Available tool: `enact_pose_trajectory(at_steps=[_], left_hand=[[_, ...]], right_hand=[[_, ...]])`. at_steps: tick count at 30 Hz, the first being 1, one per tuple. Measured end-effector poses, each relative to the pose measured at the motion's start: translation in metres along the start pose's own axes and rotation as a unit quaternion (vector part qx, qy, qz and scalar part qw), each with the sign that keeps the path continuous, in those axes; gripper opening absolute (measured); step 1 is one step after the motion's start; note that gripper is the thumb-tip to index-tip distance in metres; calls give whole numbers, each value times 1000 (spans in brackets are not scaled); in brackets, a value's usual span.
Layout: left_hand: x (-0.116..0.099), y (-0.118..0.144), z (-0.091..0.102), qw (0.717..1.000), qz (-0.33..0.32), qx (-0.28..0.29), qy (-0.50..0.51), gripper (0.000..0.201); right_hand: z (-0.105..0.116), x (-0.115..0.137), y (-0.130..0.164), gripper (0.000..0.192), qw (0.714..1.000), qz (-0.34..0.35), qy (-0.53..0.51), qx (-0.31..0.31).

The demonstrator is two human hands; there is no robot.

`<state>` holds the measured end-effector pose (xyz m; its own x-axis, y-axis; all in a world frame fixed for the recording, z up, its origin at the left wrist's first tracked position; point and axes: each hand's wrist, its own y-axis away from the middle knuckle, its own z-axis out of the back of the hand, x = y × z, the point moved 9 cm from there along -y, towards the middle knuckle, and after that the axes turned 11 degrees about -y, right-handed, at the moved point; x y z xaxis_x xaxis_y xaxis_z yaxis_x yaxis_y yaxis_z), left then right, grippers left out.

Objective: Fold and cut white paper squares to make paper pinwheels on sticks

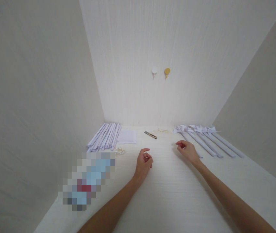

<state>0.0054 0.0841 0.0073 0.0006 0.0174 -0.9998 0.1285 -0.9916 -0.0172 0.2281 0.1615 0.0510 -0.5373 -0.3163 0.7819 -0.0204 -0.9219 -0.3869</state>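
Two empty hands, left hand [144, 160] and right hand [188, 149], rest loosely curled on the table [172, 194]; a careless right sweep could scatter the finished paper sticks [211, 142] just beside it.

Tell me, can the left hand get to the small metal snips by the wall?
Probably yes. The left hand rests on the white table, and only bare tabletop lies between it and the small metal snips.

the pale tabletop [172, 194] looked matt and faintly grained; the long white folded strips [105, 136] looked like smooth paper; the small snips [150, 134] looked metal.
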Motion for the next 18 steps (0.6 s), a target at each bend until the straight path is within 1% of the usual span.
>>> enact_pose_trajectory(at_steps=[3,8,12,14,18], left_hand=[[1,0,1,1000,-2,-2,6,37],[3,0,1,1000,-2,-1,11,39],[2,0,3,1000,-14,-8,-3,40],[1,0,6,1000,-14,-14,-7,40],[2,1,9,1000,2,-16,-6,40]], right_hand=[[-24,17,13,19,998,-4,-63,28],[-62,44,37,15,984,-10,-163,64],[-87,54,56,13,969,-38,-221,105],[-93,54,62,11,966,-42,-234,105],[-93,51,67,5,962,-40,-255,93]])
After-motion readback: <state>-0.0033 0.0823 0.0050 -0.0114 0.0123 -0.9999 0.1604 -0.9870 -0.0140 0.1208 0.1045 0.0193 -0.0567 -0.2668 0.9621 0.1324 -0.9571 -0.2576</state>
